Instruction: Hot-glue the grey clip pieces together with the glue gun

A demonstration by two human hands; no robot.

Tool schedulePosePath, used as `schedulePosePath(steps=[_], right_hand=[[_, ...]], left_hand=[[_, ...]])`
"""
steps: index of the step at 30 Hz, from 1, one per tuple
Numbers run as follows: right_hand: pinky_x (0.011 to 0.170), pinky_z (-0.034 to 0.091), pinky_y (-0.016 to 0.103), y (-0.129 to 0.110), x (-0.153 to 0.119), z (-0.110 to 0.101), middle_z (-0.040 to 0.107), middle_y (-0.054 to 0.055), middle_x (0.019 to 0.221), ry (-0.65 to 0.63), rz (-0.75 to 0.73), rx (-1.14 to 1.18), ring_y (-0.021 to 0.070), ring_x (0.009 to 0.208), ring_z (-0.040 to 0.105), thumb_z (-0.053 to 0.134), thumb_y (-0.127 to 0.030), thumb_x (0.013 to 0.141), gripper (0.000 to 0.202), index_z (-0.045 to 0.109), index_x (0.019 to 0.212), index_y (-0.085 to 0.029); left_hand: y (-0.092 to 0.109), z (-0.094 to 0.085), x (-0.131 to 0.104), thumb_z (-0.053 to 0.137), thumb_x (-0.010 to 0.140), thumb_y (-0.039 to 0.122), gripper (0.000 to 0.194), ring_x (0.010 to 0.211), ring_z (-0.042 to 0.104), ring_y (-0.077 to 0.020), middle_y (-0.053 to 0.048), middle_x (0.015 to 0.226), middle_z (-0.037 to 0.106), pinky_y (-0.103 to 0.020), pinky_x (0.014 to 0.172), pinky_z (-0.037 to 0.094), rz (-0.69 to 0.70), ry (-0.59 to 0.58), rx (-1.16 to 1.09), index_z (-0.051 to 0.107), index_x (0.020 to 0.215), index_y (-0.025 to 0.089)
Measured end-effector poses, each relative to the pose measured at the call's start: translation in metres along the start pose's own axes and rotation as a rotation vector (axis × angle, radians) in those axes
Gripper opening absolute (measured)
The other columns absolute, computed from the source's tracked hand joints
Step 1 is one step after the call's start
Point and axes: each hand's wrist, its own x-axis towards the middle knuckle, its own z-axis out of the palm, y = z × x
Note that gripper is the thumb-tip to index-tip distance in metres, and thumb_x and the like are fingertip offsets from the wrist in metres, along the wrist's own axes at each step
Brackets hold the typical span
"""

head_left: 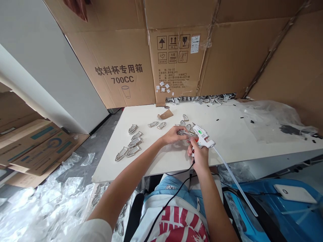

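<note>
My right hand (199, 155) grips a white hot glue gun (202, 137) by its handle, with its nozzle pointing up and away to the left. A long clear glue stick (236, 183) sticks out of its back end. Close beside it, my left hand (173, 135) pinches a small silvery metal frame (186, 133), partly hidden by the fingers. Just beyond the hands lie several similar metal frames (185, 117). More of these pieces (133, 150) rest in a loose row at the left of the white table (156, 164).
Cardboard walls (121, 43) enclose the table's back and right. A torn brown scrap (166, 114) lies behind my hands. Clear plastic bags (272, 117) and small black bits are at the right. A white power bank (294, 194) rests on a blue chair (267, 188); plastic wrap (55, 205) covers the floor.
</note>
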Motion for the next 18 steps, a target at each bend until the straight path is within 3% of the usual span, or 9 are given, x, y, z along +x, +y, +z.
schedulePosePath(steps=[6, 11, 18], right_hand=[[0.033, 0.027, 0.020, -0.0031, -0.0001, 0.0008, 0.062, -0.005, 0.063, 0.023, 0.027, 0.053, 0.0068, 0.040, 0.042, 0.096, -0.063, 0.070, 0.058, 0.061, 0.090, -0.021], [0.033, 0.021, 0.019, -0.0058, -0.0013, 0.0011, 0.050, -0.010, 0.054, 0.085, 0.057, 0.067, 0.0084, 0.040, 0.042, 0.096, -0.067, 0.069, 0.063, 0.059, 0.094, -0.023], [0.033, 0.019, 0.019, -0.0068, -0.0018, 0.0017, 0.053, -0.009, 0.056, 0.138, 0.067, 0.060, 0.0090, 0.041, 0.045, 0.097, -0.065, 0.067, 0.063, 0.060, 0.095, -0.023]], left_hand=[[-0.0052, -0.0010, 0.0016, 0.085, 0.079, 0.037, 0.037, 0.086, 0.066, -0.0184, -0.008, 0.109, 0.074, -0.029, 0.074, 0.048, 0.025, 0.000, -0.096, 0.075, 0.107, 0.016], [-0.0010, 0.0001, -0.0009, 0.095, 0.073, 0.046, 0.056, 0.087, 0.073, -0.0209, -0.012, 0.120, 0.073, -0.028, 0.067, 0.048, 0.027, -0.033, -0.187, 0.076, 0.118, 0.017], [-0.0029, -0.0001, -0.0008, 0.099, 0.070, 0.046, 0.057, 0.097, 0.072, -0.0243, -0.015, 0.118, 0.076, -0.033, 0.080, 0.054, 0.055, -0.018, -0.152, 0.081, 0.114, 0.015]])
